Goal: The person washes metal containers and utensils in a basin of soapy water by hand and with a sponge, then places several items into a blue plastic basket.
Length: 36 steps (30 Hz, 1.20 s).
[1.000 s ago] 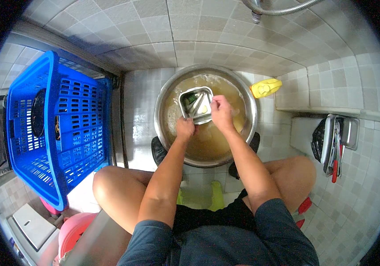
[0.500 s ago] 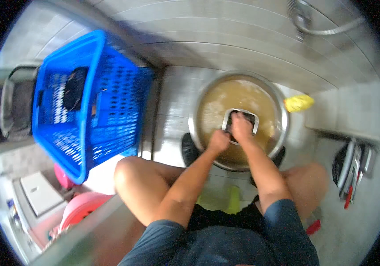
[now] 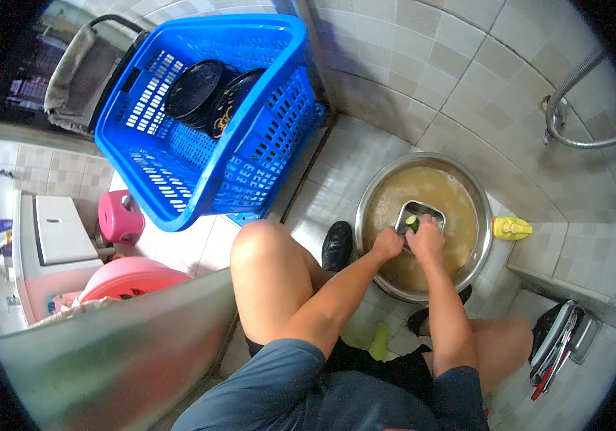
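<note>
A wide steel basin (image 3: 482, 251) of murky, brownish sudsy water stands on the floor between my feet. Over the water is a small rectangular metal tray (image 3: 433, 210) with a pale rim. My left hand (image 3: 389, 244) grips its near left edge, fingers closed. Inside the tray, my right hand (image 3: 428, 235) is closed around a small green scrubbing pad (image 3: 412, 222), pressed against the metal. Its fingers partly hide the pad and the tray's bottom.
On the left stands a large blue plastic basket (image 3: 211, 169) holding stacked black dishes (image 3: 194, 92). A yellow bottle (image 3: 512, 228) sits right of the basin. Tongs and metal trays (image 3: 563, 341) lie at the right. Pink stool (image 3: 121, 218), pink tub (image 3: 132, 279) and frosted panel (image 3: 128, 352) are at left.
My view has turned, so the basin and basket appear shifted right. The green pad now shows under my right hand, and the tray's inside looks lighter than before.
</note>
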Each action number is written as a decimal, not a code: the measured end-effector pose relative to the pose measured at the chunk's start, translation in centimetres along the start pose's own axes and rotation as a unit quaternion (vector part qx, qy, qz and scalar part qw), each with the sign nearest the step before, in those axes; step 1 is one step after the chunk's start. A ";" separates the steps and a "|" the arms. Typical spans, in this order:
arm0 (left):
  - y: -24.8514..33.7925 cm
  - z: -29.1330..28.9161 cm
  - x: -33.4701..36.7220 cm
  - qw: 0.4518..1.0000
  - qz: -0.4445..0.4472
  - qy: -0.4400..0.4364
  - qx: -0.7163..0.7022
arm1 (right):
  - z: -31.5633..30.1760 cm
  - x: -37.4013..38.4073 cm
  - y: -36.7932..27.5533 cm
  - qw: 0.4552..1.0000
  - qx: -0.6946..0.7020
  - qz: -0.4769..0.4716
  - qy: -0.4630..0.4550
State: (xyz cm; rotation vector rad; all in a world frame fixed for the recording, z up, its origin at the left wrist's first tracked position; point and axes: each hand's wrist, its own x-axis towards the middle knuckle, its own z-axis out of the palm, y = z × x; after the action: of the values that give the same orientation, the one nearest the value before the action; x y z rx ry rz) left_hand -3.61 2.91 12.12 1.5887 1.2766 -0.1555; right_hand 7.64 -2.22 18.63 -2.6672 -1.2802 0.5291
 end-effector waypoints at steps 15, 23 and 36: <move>-2.1 1.8 1.9 0.985 0.099 -0.028 0.137 | -11.1 -7.5 5.8 0.989 0.146 -0.016 0.035; -0.6 1.1 1.0 0.987 0.073 -0.065 -0.126 | -19.4 -13.0 8.0 0.978 0.206 -0.026 0.033; 0.1 -0.6 -0.6 0.970 -0.038 -0.047 -0.236 | -17.4 -10.0 8.0 0.947 0.318 0.023 -0.035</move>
State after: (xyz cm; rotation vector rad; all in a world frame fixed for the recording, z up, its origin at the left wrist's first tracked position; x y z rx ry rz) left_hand -4.12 2.99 12.83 1.1122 1.1946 0.0270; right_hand 14.13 -14.47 35.17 -2.1500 -0.8610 0.8747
